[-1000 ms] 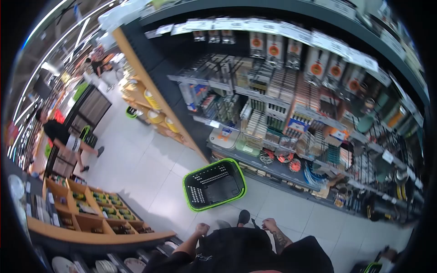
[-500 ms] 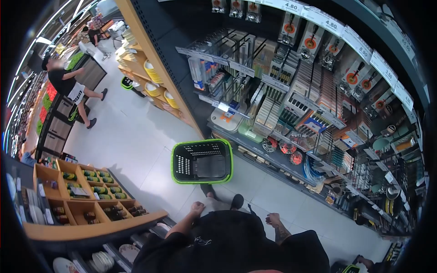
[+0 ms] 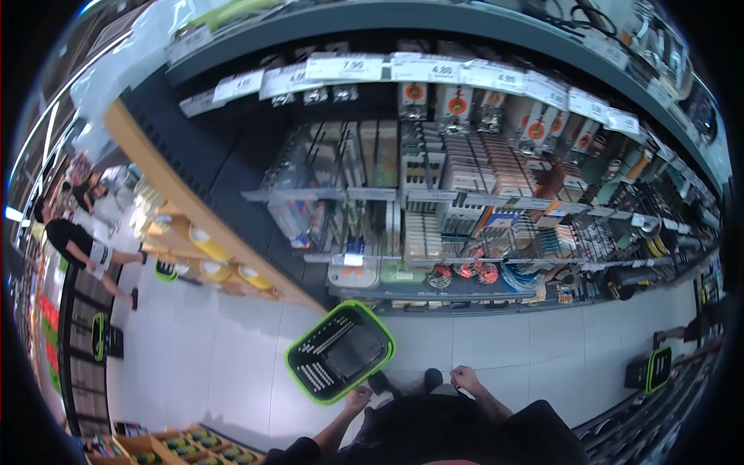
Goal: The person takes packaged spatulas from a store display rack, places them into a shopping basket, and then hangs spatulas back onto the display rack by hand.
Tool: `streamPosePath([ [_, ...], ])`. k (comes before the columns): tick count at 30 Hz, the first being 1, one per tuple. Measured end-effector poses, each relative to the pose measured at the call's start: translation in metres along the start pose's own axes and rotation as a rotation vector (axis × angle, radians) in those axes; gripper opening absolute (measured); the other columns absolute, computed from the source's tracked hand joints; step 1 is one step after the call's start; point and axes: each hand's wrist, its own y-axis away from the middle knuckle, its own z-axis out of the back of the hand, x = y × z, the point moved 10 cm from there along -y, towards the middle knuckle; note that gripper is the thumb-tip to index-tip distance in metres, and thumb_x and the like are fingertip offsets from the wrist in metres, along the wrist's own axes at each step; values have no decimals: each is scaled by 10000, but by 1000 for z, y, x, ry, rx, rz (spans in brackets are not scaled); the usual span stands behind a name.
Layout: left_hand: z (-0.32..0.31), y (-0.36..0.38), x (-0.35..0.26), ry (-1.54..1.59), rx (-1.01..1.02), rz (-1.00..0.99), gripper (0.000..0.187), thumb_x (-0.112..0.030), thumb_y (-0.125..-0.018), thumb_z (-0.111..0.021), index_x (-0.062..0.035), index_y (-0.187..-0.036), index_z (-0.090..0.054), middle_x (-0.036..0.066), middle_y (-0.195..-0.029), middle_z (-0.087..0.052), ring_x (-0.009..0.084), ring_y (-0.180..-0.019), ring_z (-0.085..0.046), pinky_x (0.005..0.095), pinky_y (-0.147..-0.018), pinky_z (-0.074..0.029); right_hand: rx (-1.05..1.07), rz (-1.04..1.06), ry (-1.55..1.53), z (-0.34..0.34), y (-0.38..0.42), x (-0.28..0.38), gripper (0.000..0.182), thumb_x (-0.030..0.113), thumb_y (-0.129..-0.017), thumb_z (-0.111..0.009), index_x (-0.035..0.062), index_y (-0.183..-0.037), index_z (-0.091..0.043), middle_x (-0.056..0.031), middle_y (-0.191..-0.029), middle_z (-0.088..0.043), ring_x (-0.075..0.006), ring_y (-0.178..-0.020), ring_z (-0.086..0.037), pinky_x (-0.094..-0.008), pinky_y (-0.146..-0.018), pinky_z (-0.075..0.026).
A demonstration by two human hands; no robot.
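A black shopping basket with a bright green rim (image 3: 341, 353) is in front of my legs, a little left of my feet. My left hand (image 3: 357, 399) hangs close to the basket's near right edge, its fingers curled in. On the other side of my body, my right hand (image 3: 465, 378) is held low with the fingers bent together. Nothing shows in either hand. Ahead stands a dark shelf unit with packs of cutlery (image 3: 469, 167) on hooks and in wire racks.
Price labels (image 3: 426, 70) run along the upper shelf. Another person (image 3: 74, 244) stands far left near a produce counter, and a second green-rimmed basket (image 3: 659, 370) is at the right. Wooden racks of bottles (image 3: 182, 448) stand at the lower left. Pale tiles (image 3: 496, 341) cover the floor.
My view has turned to the right, so the shelf faces me more squarely. The basket now appears tilted and nearer my left hand. Both hands stay low.
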Motion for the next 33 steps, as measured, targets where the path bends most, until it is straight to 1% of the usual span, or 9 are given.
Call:
streamPosePath([
  [5, 15, -14, -272, 228, 213, -463, 148, -146, -949, -640, -8, -994, -670, 39, -871, -692, 105, -787, -647, 266, -754, -528, -118, -68, 149, 10, 18, -41, 217, 189, -918, -601, -2, -990, -676, -96, -783, -701, -161, -639, -675, -310, -551, -557],
  [9, 36, 117, -553, 681, 640, -927, 107, -76, -941, -625, 26, -954, -654, 130, -989, -628, 205, -921, -610, 336, -762, -521, -219, -234, 217, 45, 18, -158, 209, 206, -848, -627, 7, -861, -689, -160, -829, -717, -228, -660, -702, -369, -605, -575],
  [11, 52, 198, -637, 854, 932, -1189, 142, -100, -935, -631, 40, -954, -652, 171, -1014, -614, 268, -917, -598, 371, -754, -520, -257, -561, -270, 53, 64, -185, 191, 148, -882, -598, -14, -963, -660, -180, -868, -707, -262, -654, -696, -407, -572, -573],
  [14, 67, 284, -716, 1196, 1447, -1375, 297, -131, -874, -684, 64, -1096, -653, 227, -1102, -632, 289, -999, -610, 397, -874, -474, -290, -587, -306, 64, 42, -252, 212, 112, -904, -571, -47, -1036, -620, -170, -837, -699, -285, -647, -685, -432, -550, -563],
  [15, 78, 304, -740, 1298, 1380, -1504, 198, 35, -818, -688, 96, -997, -632, 232, -986, -613, 272, -811, -619, 358, -701, -506, -326, -572, -319, 64, 42, -275, 213, 113, -901, -572, -56, -1022, -619, -173, -830, -693, -283, -643, -678, -433, -549, -560],
  [17, 74, 330, -766, 1597, 1207, -1055, 142, -148, -958, -610, -29, -964, -687, 118, -972, -652, 270, -779, -623, 280, -574, -548, -313, -583, -364, 53, 54, -279, 233, 96, -894, -573, -66, -1057, -615, -168, -829, -685, -286, -664, -668, -446, -574, -562],
  [21, 52, 339, -758, 1568, 1155, -1099, 134, -138, -953, -614, -24, -950, -683, 120, -970, -650, 266, -777, -619, 278, -573, -546, -309, -456, -443, 27, 20, -259, 268, 130, -883, -592, -47, -1080, -631, -159, -812, -672, -290, -700, -656, -446, -590, -555],
  [29, 40, 345, -745, 1545, 967, -1229, 115, -113, -937, -625, -12, -915, -674, 126, -964, -645, 256, -773, -611, 274, -572, -540, -272, -260, 26, 33, 8, -185, 390, 285, -821, -668, -25, -1054, -712, -190, -1045, -718, -325, -978, -690, -401, -863, -529],
  [33, 62, 343, -739, 1539, 859, -1310, 108, -101, -930, -630, -5, -897, -669, 129, -961, -642, 251, -771, -606, 271, -572, -538, -219, -413, -313, 42, 2, -205, 340, 154, -869, -601, -51, -1138, -632, -194, -924, -708, -292, -792, -703, -420, -664, -583],
])
